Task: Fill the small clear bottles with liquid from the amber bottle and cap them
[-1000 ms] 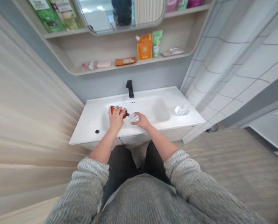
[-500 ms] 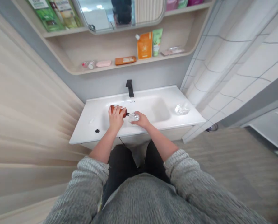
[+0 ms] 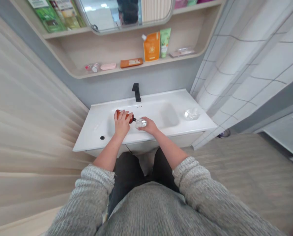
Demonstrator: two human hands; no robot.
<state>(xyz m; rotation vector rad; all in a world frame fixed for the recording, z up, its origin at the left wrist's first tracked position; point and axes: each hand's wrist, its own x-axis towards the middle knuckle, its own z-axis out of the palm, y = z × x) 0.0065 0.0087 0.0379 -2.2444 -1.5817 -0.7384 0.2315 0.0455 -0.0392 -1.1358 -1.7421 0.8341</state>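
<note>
The bottle is tilted over the basin, one end by the clear cup; I cannot tell if they touch. My left hand wraps its fingers round the bottle; my right hand holds the cup. The bottle looks stiff, perhaps slippery when wet, so mid-body seems the best grip. Behind stands the tap; rightward, a clear container sits on the surface.

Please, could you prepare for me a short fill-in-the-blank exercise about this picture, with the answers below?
1. The left hand holds a brown bottle, and the ____ hand holds a clear container.
2. The faucet behind the washbasin is ____.
3. The pouch standing beside the green tube is ____.

Missing words: right; black; orange.
</note>
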